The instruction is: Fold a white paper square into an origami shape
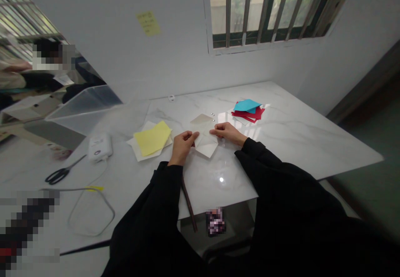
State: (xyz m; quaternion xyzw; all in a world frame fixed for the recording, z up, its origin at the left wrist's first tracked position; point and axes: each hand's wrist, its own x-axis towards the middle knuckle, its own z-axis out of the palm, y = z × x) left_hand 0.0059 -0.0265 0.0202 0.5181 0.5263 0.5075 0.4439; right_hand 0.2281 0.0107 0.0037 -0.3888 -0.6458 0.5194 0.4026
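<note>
A white sheet of paper [206,145], partly folded, lies on the white marble table [281,143] in front of me. My left hand [183,145] pinches its left edge with fingers closed. At the sheet's upper right edge my right hand [227,132] presses down, its fingers curled together on the paper. Both arms wear black sleeves.
A yellow sheet [153,138] on white paper lies to the left. Blue and red sheets [248,109] are stacked at the right. Black scissors [61,173], a white device [99,147] with a cable, and a clear plastic box [81,108] sit further left. Another person sits at far left.
</note>
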